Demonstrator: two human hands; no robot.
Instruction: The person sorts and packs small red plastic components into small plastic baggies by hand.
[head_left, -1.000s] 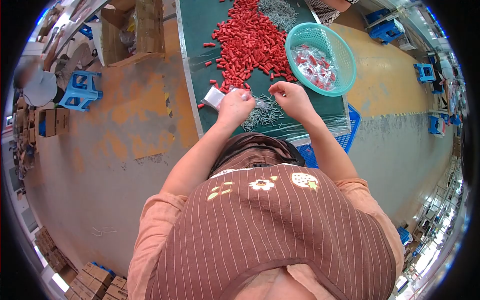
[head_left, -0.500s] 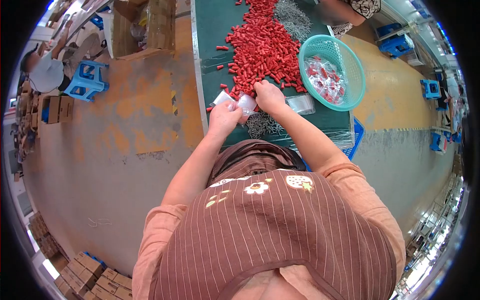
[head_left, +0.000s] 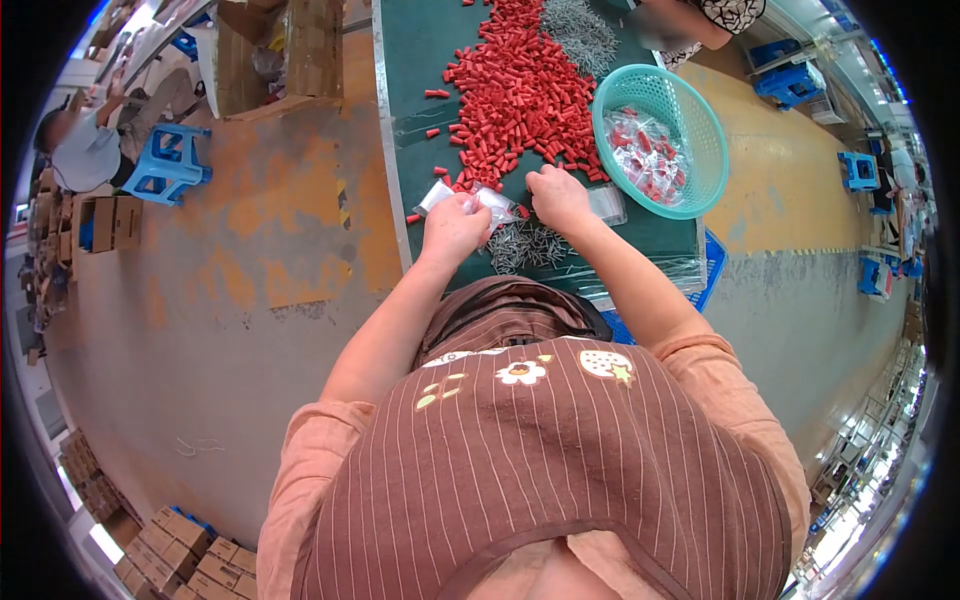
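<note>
My left hand point(head_left: 457, 230) is closed on a small clear plastic bag point(head_left: 497, 205) at the near end of the green table. My right hand point(head_left: 560, 198) is to its right, fingers pinched together beside the near edge of a heap of small red plastic tubes point(head_left: 520, 95); what it holds, if anything, is hidden. Just below the hands lies a pile of grey screws point(head_left: 520, 248). A stack of clear bags point(head_left: 607, 204) lies by my right wrist. Another white-and-clear bag point(head_left: 434, 196) rests beyond my left hand.
A turquoise basket point(head_left: 716, 140) with filled clear bags point(head_left: 648, 160) stands at the table's right edge. More grey screws point(head_left: 580, 35) lie farther back, near another person's arm point(head_left: 690, 22). A blue crate point(head_left: 713, 265) sits below the table; a cardboard box point(head_left: 313, 60) stands left.
My right hand has moved slightly right, away from the bag and the red tubes. My left hand still grips the bag and has shifted a little right. The view has shifted slightly.
</note>
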